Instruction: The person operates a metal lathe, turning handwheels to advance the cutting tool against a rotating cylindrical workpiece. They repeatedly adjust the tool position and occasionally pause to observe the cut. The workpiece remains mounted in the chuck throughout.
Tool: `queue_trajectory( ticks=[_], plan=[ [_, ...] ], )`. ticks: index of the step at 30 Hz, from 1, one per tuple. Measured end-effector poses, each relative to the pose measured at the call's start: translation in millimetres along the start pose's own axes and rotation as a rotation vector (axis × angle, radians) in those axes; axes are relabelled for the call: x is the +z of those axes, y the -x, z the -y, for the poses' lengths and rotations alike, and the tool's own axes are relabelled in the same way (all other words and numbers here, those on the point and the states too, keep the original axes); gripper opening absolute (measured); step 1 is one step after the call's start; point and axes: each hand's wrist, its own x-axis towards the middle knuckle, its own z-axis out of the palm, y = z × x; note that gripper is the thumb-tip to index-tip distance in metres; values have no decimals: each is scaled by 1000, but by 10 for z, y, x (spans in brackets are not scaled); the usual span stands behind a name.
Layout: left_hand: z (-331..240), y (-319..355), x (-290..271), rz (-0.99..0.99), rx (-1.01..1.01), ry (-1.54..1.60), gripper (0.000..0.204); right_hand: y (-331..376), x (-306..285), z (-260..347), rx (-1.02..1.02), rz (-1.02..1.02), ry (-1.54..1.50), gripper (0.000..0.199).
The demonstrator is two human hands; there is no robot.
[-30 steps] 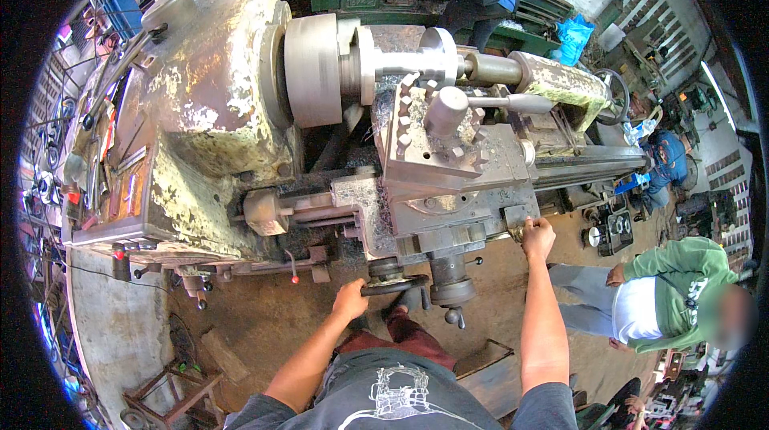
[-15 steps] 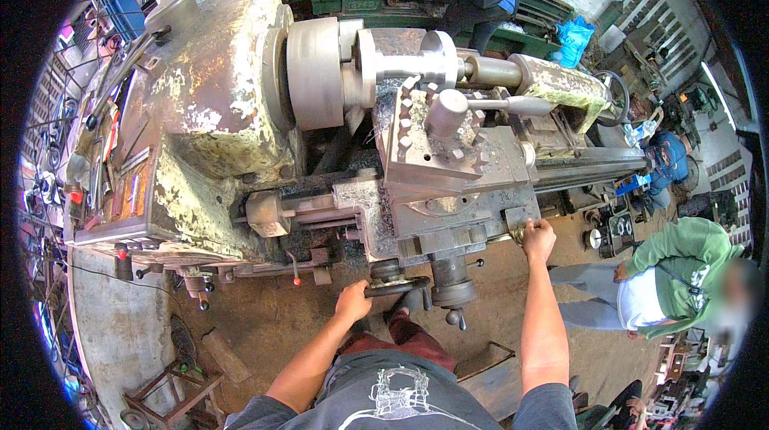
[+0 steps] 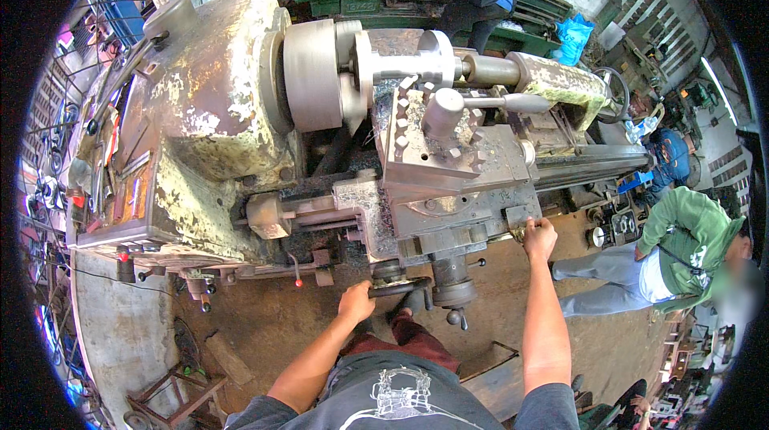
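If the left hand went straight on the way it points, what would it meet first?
The left hand would first meet the dark handwheel, which it is gripping; beyond that, probably the lathe carriage, though depth is unclear.

Open gap to the right of the cross-slide, crowding over the carriage.
Between the cross-slide's ball handle and the right hand, a hand could pass above the floor, though a small ball-ended lever juts in. Left of the left hand on the handwheel, a red-tipped lever intrudes. The tool post blocks the near side of the flanged workpiece, with chuck and tailstock closing its ends.
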Motion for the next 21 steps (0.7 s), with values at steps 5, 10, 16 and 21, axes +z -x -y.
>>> queue_trajectory(
  ticks=[5, 10, 16, 21],
  plan=[
    [-35, -2, -14, 25, -13, -15, 37, -10, 35, -41, -4, -10, -24, 33],
    [-74, 7, -31, 25, -33, -20, 35, -9, 31, -38, 17, -4, -15, 32],
    [-128, 37, -59, 10, -9, -55, 33, -10, 26, -40, -12, -16, -19, 32],
    [-107, 14, -36, 35, 3, -61, 33, -18, 45, -53, 48, 5, -47, 31]
  ],
)
